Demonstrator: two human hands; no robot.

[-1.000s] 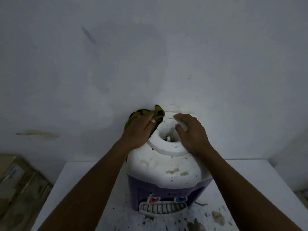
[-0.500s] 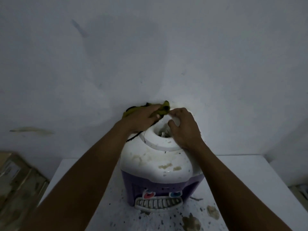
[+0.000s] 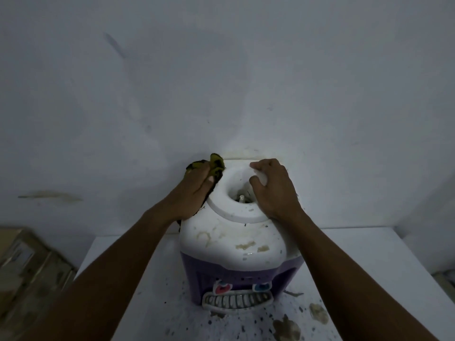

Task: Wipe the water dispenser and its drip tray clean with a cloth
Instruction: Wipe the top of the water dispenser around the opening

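A small water dispenser [image 3: 236, 244] with a stained white top and a purple body stands on a white table. Its grey slotted drip tray [image 3: 237, 299] sticks out at the front, under a red and a blue tap. My left hand [image 3: 194, 190] grips a yellow-and-black cloth [image 3: 216, 164] and presses it on the top's back left, beside the round collar. My right hand [image 3: 273, 188] holds the right rim of that collar [image 3: 234, 212], fingers curled over its edge.
The white table [image 3: 357, 254] is spattered with dark specks and brown stains [image 3: 286, 329] in front of the dispenser. A grey wall [image 3: 221, 82] rises right behind the dispenser. Cardboard boxes [image 3: 27, 264] lie on the floor at the left.
My left hand has drawn the cloth back along the left side of the collar, away from the back rim. My right hand stays on the collar's right edge. The view shifted slightly.
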